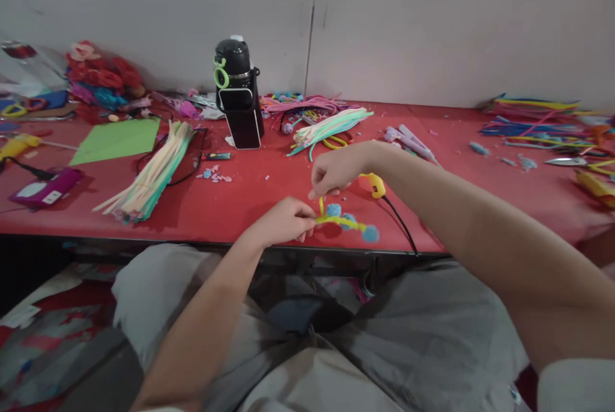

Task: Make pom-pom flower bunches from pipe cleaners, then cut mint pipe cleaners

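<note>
My left hand (283, 223) pinches the yellow pipe cleaner (339, 221) at its 9 o'clock end, over the red table's (269, 188) near edge; my right hand (336, 172) nips its upturned tip at 12. Light, bendy, fuzzy: best gripped between the blue pompoms (350, 220), I judge.

The bottle (239, 101) stands at the table's (269, 175) back, stick bundle (152, 172) left of it, glue gun (375, 185) right

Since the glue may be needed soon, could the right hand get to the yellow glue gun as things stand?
Probably yes: the glue gun lies right beside the right hand, nothing between, though its fingers pinch the yellow pipe cleaner.
</note>
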### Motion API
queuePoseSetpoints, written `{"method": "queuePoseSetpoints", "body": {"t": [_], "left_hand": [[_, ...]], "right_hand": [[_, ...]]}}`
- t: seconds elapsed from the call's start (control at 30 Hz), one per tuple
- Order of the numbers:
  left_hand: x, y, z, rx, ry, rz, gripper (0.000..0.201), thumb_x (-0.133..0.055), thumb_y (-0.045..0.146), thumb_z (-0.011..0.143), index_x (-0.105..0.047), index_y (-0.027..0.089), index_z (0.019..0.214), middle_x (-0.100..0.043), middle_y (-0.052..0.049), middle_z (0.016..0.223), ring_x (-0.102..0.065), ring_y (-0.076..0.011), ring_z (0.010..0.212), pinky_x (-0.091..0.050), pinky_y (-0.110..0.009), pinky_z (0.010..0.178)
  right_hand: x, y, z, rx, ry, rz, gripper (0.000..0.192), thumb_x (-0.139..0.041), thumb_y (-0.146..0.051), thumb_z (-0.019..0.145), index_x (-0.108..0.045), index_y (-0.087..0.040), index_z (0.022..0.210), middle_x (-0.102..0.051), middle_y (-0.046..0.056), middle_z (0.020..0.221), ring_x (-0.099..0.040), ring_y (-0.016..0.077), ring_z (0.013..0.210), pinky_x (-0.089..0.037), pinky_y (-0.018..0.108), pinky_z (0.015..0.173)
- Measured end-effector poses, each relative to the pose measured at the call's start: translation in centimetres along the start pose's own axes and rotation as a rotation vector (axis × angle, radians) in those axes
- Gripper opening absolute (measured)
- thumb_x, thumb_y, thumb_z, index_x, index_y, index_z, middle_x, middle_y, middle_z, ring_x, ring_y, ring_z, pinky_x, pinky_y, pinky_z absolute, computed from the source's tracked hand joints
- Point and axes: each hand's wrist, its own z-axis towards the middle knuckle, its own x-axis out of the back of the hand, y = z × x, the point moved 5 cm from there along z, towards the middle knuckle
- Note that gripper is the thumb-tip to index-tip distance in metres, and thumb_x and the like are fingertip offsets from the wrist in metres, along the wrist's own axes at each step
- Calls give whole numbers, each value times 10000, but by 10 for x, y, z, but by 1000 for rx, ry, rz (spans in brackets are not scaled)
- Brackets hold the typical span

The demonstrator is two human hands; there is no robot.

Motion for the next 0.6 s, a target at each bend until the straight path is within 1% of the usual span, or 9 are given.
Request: {"method": "queuePoseSetpoints", "body": {"t": [0.07,0.1,0.17,0.2,0.27,0.33,0.4,0.5,0.6], "left_hand": [[5,-4,3,-12,94,-96,218,-605,166,774,-658,158,563,-571,-8,466,-523,-109,444,-390,-225,504],[9,-5,4,-28,146,-158,231,-613,165,775,-644,154,546,-569,-11,474,-517,-103,442,-386,-226,506],[17,-5,4,-62,241,-317,239,-642,170,773,-625,142,536,-575,-19,514,-496,-86,444,-372,-227,504],[20,-5,4,-74,276,-413,225,-659,172,768,-626,135,549,-581,-23,540,-487,-80,448,-365,-228,501],[26,-4,3,-98,309,-617,164,-691,167,750,-647,120,599,-587,-25,577,-481,-73,460,-356,-223,497],[28,-1,1,-134,290,-780,84,-711,152,733,-689,100,670,-587,-25,601,-481,-65,473,-357,-212,503],[27,3,0,-173,237,-872,58,-718,138,725,-725,80,723,-584,-29,615,-473,-53,479,-352,-199,504],[20,6,-1,-192,116,-934,33,-716,99,695,-730,75,712,-572,-34,619,-450,-45,487,-327,-189,489],[10,6,0,-165,6,-935,28,-715,80,650,-720,81,677,-552,-35,605,-428,-47,484,-298,-193,465]], "right_hand": [[6,-19,-6,-60,138,-122,466,-704,-386,847,-575,-190,443,-532,10,444,-397,90,386,-288,289,456],[6,-28,-11,-85,199,-155,452,-679,-332,864,-566,-192,449,-519,11,442,-382,94,391,-283,304,478],[-3,-45,-26,-88,274,-217,376,-606,-256,894,-613,-190,524,-529,21,473,-395,114,431,-285,323,523],[-8,-50,-35,-80,354,-248,331,-581,-230,898,-628,-189,573,-546,25,501,-404,121,453,-281,326,535],[-21,-55,-51,-46,497,-266,224,-561,-188,889,-644,-187,682,-600,30,600,-432,128,511,-281,320,556],[-33,-47,-64,-45,637,-198,232,-511,-196,921,-631,-188,724,-625,33,672,-464,139,568,-301,312,580],[-46,-28,-69,-48,706,-39,257,-489,-274,965,-640,-189,776,-648,33,722,-519,150,627,-338,300,606],[-59,5,-67,-31,783,162,306,-517,-408,968,-649,-183,806,-639,27,716,-521,154,633,-369,294,616],[-62,33,-60,25,887,302,295,-583,-439,926,-662,-181,805,-615,12,684,-510,154,625,-386,295,625]]}}
